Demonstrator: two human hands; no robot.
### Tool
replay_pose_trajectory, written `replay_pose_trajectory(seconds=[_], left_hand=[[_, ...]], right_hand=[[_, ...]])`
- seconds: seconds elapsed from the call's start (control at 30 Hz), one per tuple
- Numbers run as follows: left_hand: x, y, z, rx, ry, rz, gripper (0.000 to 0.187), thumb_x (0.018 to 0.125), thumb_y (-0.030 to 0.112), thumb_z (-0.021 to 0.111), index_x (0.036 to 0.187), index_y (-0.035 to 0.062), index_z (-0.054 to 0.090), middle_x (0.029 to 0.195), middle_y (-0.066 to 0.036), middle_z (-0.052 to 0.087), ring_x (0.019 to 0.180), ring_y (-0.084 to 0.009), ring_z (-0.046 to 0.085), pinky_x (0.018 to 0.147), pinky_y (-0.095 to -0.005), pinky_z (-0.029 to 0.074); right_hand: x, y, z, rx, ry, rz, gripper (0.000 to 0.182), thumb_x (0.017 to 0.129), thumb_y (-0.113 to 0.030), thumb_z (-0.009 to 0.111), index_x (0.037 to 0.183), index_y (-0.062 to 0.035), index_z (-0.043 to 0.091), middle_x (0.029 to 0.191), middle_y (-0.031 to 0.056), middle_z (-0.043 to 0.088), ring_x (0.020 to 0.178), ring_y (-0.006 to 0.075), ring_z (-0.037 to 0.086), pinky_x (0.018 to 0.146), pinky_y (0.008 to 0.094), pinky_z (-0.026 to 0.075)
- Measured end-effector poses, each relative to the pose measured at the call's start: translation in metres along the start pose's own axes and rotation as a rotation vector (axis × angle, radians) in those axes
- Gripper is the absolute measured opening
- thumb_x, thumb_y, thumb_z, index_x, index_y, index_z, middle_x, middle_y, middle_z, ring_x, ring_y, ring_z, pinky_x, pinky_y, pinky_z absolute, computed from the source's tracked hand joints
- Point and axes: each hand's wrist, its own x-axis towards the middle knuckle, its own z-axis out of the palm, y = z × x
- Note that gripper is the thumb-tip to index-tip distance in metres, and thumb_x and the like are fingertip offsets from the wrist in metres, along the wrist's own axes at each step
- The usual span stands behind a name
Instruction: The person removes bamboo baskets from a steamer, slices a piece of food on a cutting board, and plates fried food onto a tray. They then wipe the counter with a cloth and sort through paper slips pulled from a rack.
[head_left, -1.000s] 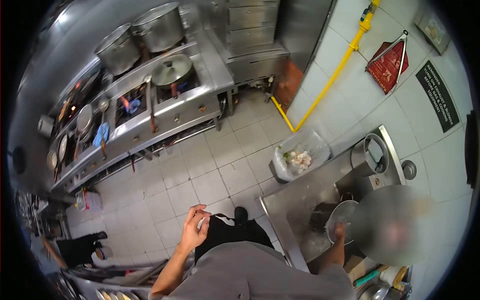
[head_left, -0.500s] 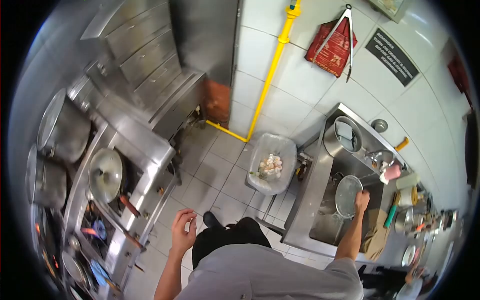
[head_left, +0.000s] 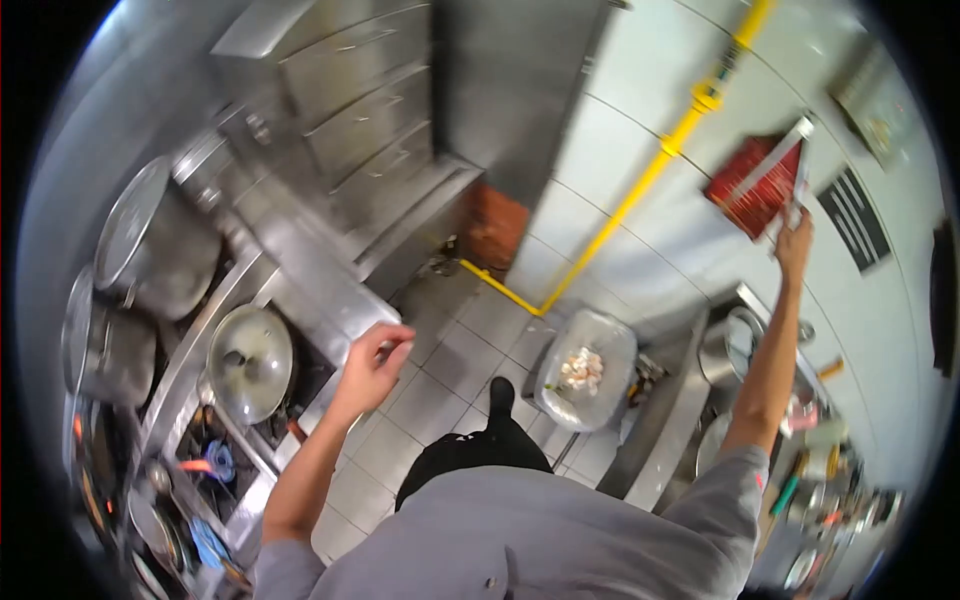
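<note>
On the tiled wall at the upper right hang metal tongs point(head_left: 800, 160) beside a red packet point(head_left: 752, 185). My right hand point(head_left: 794, 240), arm stretched out, has its fingers closed around the lower part of the tongs; motion blur softens the detail. My left hand point(head_left: 375, 368) is in the air near the stove's front corner, fingers loosely curled with a gap to the thumb and nothing in them. A wide pan point(head_left: 250, 365) with a little liquid and a dark utensil sits on the stove to its left. The round vessel point(head_left: 712, 440) in the sink is partly hidden by my right arm.
A lit burner point(head_left: 220, 460) is at the left, with tall pots point(head_left: 160, 250) behind the pan. A lined bin point(head_left: 612, 380) with eggshell-like scraps stands on the floor. The sink point(head_left: 655, 440) runs along the right, and a yellow pipe point(head_left: 640, 190) climbs the wall.
My right hand has let go of the round vessel in the sink and risen to the hanging tongs. My left hand has moved forward toward the stove corner. The view has shifted.
</note>
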Motion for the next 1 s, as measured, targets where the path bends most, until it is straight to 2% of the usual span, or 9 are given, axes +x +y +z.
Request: replay_pose_trajectory(seconds=[0.07,0.17,0.3,0.5,0.53,0.67,0.73,0.87,1.0], left_hand=[[0.021,-0.003,0.004,-0.034,0.07,0.007,0.016,0.094,0.009,0.063,0.108,0.0014,0.066,0.1,-0.006,0.065,0.087,-0.0132,0.061,0.077,-0.0284,0.05],[0.044,-0.002,0.009,-0.055,0.123,0.013,0.016,0.094,0.01,0.065,0.108,0.0027,0.067,0.095,-0.002,0.067,0.082,-0.0098,0.06,0.075,-0.0269,0.049],[0.091,-0.012,0.02,-0.076,0.143,-0.005,0.016,0.093,0.008,0.065,0.109,0.0023,0.066,0.093,0.0,0.066,0.078,-0.0087,0.059,0.071,-0.0262,0.049],[0.257,-0.024,-0.001,-0.512,0.342,-0.141,0.014,0.093,0.009,0.065,0.106,0.0063,0.064,0.086,0.0,0.062,0.075,-0.0104,0.058,0.067,-0.0287,0.052],[0.292,-0.027,-0.007,-0.622,0.435,-0.17,0.012,0.092,0.01,0.065,0.104,0.0072,0.063,0.084,0.0,0.062,0.073,-0.0112,0.058,0.066,-0.0287,0.052],[0.405,-0.047,-0.041,-0.937,0.749,-0.199,0.018,0.097,0.016,0.061,0.109,0.0037,0.058,0.088,-0.005,0.062,0.074,-0.0161,0.061,0.068,-0.0325,0.055],[0.436,-0.056,-0.051,-1.078,0.848,-0.213,0.016,0.098,0.018,0.06,0.106,0.0041,0.057,0.089,-0.005,0.062,0.073,-0.0158,0.061,0.067,-0.0321,0.055],[0.475,-0.068,-0.057,-1.283,0.965,-0.2,0.017,0.1,0.02,0.06,0.096,0.0035,0.061,0.081,-0.006,0.063,0.064,-0.0137,0.059,0.053,-0.0293,0.053],[0.491,-0.075,-0.068,-1.299,1.015,-0.202,0.025,0.103,0.028,0.055,0.093,0.0064,0.059,0.075,-0.004,0.059,0.06,-0.0129,0.057,0.054,-0.027,0.053]], right_hand=[[0.017,-0.021,0.009,0.169,-0.129,0.302,0.05,0.1,-0.045,0.051,0.129,-0.0049,0.054,0.119,0.0269,0.064,0.109,0.0464,0.061,0.091,0.0511,0.046],[0.016,0.006,0.033,-0.005,-0.087,0.176,0.039,0.099,-0.031,0.047,0.125,-0.0024,0.041,0.103,0.0293,0.066,0.099,0.049,0.063,0.081,0.0535,0.05],[0.033,0.005,0.033,0.292,0.031,0.042,0.034,0.102,-0.023,0.042,0.122,0.0046,0.043,0.098,0.0361,0.059,0.093,0.0571,0.055,0.073,0.0486,0.048],[0.06,-0.062,0.013,0.631,0.048,0.231,0.037,0.105,-0.035,0.051,0.108,0.0018,0.053,0.081,0.0092,0.056,0.068,0.0201,0.052,0.06,0.0326,0.042],[0.052,-0.082,0.017,0.861,0.027,0.371,0.027,0.104,-0.032,0.054,0.103,-0.0053,0.055,0.073,-0.0012,0.047,0.059,0.0074,0.041,0.052,0.0248,0.032],[0.001,-0.122,0.054,1.311,-0.103,0.531,0.011,0.1,-0.02,0.061,0.101,-0.0121,0.053,0.069,-0.004,0.044,0.054,0.0059,0.039,0.046,0.0226,0.03],[-0.04,-0.136,0.084,1.47,-0.063,0.456,0.027,0.097,-0.016,0.063,0.122,-0.0106,0.053,0.068,-0.0053,0.041,0.051,0.0055,0.036,0.043,0.0211,0.03],[-0.098,-0.154,0.082,1.93,-0.599,0.646,0.074,0.095,-0.014,0.063,0.157,-0.0144,0.022,0.068,-0.0034,0.033,0.051,0.0057,0.033,0.04,0.0199,0.031],[-0.136,-0.137,0.088,2.12,-0.532,0.711,0.069,0.1,-0.013,0.055,0.158,-0.0141,0.019,0.072,-0.0025,0.037,0.054,0.0062,0.035,0.046,0.0218,0.03]])
